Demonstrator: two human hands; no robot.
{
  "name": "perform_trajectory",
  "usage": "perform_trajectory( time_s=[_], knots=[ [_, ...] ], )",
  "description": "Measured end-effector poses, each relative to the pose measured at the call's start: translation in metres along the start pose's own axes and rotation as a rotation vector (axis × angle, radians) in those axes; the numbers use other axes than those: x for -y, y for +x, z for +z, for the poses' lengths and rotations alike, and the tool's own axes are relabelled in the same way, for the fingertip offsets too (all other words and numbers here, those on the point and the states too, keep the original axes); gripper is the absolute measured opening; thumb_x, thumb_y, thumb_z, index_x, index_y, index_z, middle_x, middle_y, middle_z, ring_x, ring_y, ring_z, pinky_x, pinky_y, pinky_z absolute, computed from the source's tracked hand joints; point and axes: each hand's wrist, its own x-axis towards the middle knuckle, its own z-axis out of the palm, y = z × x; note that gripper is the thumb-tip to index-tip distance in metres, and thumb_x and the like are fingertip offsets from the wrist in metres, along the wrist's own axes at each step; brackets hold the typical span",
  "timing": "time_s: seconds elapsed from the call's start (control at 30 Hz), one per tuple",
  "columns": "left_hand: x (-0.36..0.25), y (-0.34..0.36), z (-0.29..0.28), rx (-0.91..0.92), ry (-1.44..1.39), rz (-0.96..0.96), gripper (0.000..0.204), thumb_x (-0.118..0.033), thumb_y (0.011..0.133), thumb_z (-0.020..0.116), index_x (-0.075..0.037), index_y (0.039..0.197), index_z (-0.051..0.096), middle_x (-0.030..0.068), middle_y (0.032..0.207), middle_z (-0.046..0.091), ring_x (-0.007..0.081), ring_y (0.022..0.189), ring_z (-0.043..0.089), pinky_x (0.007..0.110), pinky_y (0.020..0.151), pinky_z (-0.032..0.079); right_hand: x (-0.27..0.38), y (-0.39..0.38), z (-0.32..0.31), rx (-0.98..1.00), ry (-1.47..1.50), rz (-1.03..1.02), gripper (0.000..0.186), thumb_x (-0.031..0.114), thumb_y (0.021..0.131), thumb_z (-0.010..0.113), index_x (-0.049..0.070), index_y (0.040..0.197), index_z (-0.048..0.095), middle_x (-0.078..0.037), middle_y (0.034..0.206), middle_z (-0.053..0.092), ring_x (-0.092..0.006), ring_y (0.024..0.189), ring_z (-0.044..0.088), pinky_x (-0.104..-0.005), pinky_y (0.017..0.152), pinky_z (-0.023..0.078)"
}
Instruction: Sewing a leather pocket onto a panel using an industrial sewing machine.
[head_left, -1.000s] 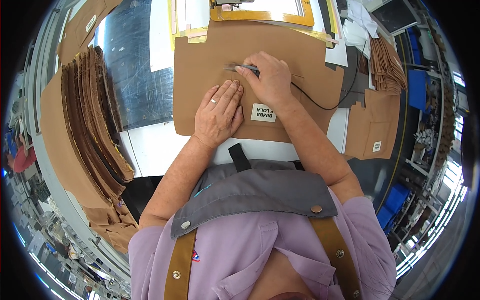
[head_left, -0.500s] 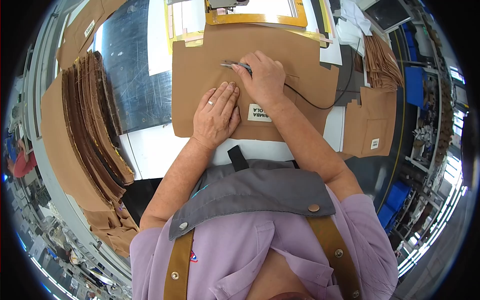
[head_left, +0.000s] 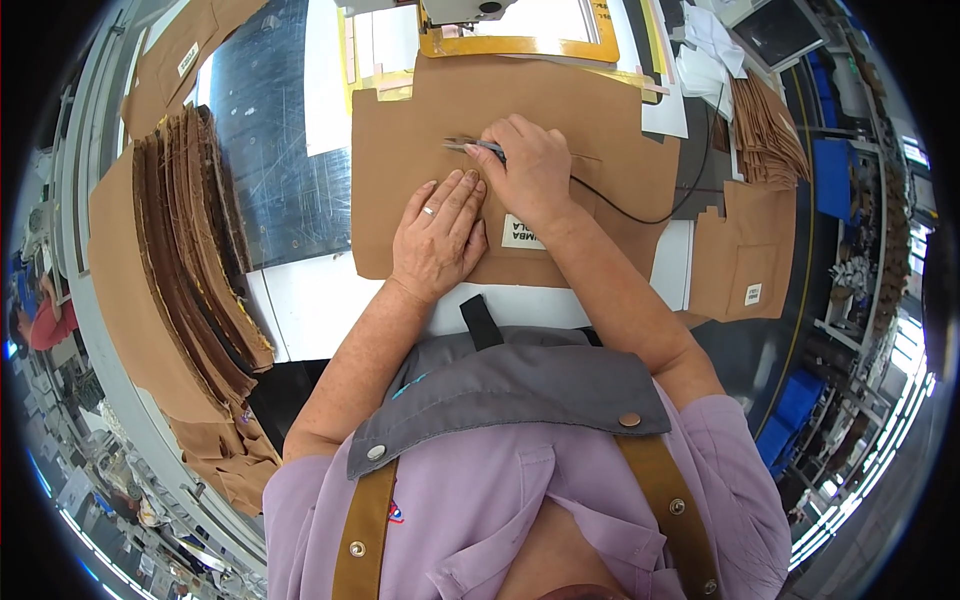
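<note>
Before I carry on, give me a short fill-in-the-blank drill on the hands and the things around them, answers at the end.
1. The right hand holds a pointed tool, its tips aimed toward the person's ____.
2. The left hand lies palm ____ on the brown panel.
3. The panel's label has black lettering on a ____ background.
4. The monitor stands on the person's ____ side.

Missing words: left; down; white; right.

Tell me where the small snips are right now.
In the head view's upper middle, the small snips are in the right hand, over the brown panel, tips pointing left, just beyond the left hand.
</note>
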Motion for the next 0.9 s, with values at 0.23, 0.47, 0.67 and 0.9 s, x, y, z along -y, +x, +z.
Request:
perform_trajectory(
  time_s=[0.23,0.47,0.67,0.9],
  knots=[
    [0.002,-0.005,0.0,0.084,-0.019,-0.032,0.055,-0.022,0.089,0.064,-0.01,0.142,0.059,0.0059,0.149,0.056,0.0226,0.138,0.052,0.045,0.118,0.033,-0.027,0.0,-0.042,0.001,0.34,0.298,0.023,0.028,0.095,0.072,0.006,0.094,0.068,-0.009,0.088,0.067,-0.0271,0.079,0.064,-0.0384,0.072,0.05],
    [-0.002,-0.004,-0.017,0.213,0.166,-0.122,0.067,-0.039,0.093,0.059,-0.011,0.153,0.048,0.0061,0.16,0.045,0.024,0.149,0.039,0.05,0.125,0.019,-0.145,-0.051,-0.167,-0.344,0.266,0.67,0.031,0.035,0.103,0.065,0.004,0.1,0.067,-0.004,0.085,0.067,-0.0106,0.078,0.062,-0.0291,0.068,0.051],
    [0.001,-0.005,-0.036,0.11,0.037,-0.223,0.07,-0.044,0.095,0.064,-0.008,0.152,0.047,0.0144,0.158,0.047,0.0355,0.151,0.035,0.052,0.125,0.017,-0.262,-0.091,-0.218,-0.289,-0.31,0.672,0.033,0.037,0.102,0.063,0.006,0.11,0.07,-0.013,0.095,0.075,-0.0275,0.091,0.072,-0.0394,0.082,0.054],
    [0.073,-0.066,-0.041,-0.316,-0.004,-0.719,0.066,-0.049,0.098,0.061,-0.007,0.148,0.05,0.0207,0.16,0.039,0.0371,0.15,0.034,0.059,0.121,0.02,-0.234,-0.098,-0.186,-0.333,-0.615,0.225,0.039,0.035,0.097,0.068,0.009,0.126,0.066,-0.011,0.128,0.067,-0.0343,0.117,0.062,-0.0457,0.097,0.05]
  ],
)
